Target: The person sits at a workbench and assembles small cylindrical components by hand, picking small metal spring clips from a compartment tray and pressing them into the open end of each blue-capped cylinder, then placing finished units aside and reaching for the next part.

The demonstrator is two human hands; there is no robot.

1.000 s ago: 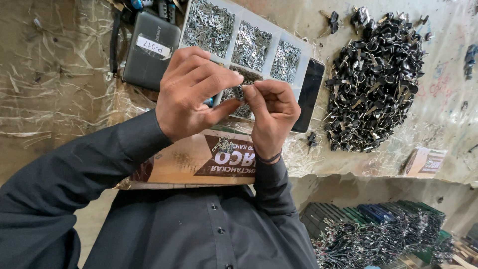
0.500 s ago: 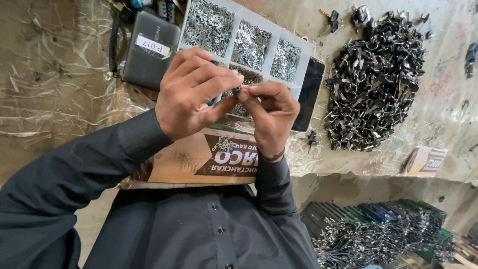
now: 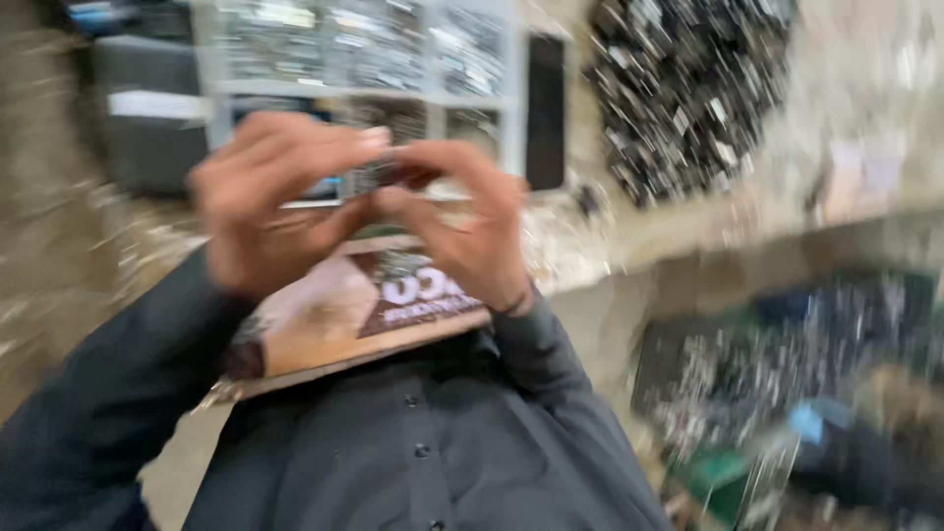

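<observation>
Metal piece, small, dark, blurred, pinched between left hand and right hand.

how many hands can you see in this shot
2. The left hand and right hand meet fingertip to fingertip over the divided tray, pinching a small blurred part. No other hands show.

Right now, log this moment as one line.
left hand + right hand: pinching small metal part | above cardboard sheet | compartment tray behind | frame blurred
</observation>
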